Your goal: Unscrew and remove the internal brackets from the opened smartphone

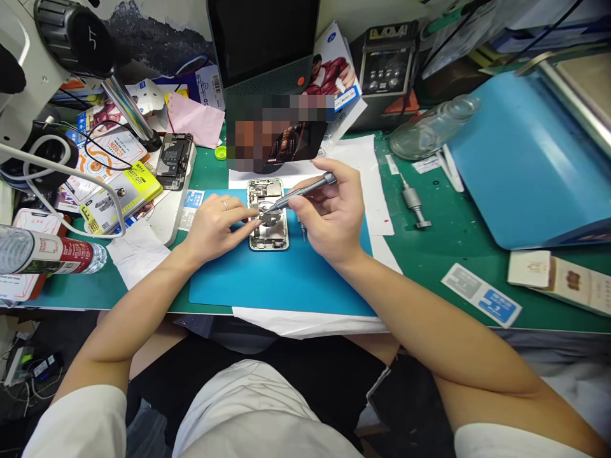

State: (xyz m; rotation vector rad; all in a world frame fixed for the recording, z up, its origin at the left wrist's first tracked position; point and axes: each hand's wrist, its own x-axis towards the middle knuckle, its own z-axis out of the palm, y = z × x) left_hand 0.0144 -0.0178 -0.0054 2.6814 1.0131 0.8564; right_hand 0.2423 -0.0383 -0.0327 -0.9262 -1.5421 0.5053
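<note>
An opened smartphone lies on the blue mat, its inner parts and pale frame exposed. A small dark phone part sits over the middle of it. From the left, my left hand reaches in, with thumb and index fingertip close together at that dark part's edge. My right hand grips a grey precision screwdriver between thumb and fingers. The driver slants down to the left, its tip at the dark part; exact contact is too small to make out. Beside the phone, a second thin driver is partly hidden by my right hand.
A blue mat covers white paper on the green bench. Another screwdriver and a glass jar lie to the right. Left are a second opened phone, a yellow battery box and a water bottle. A monitor stands behind.
</note>
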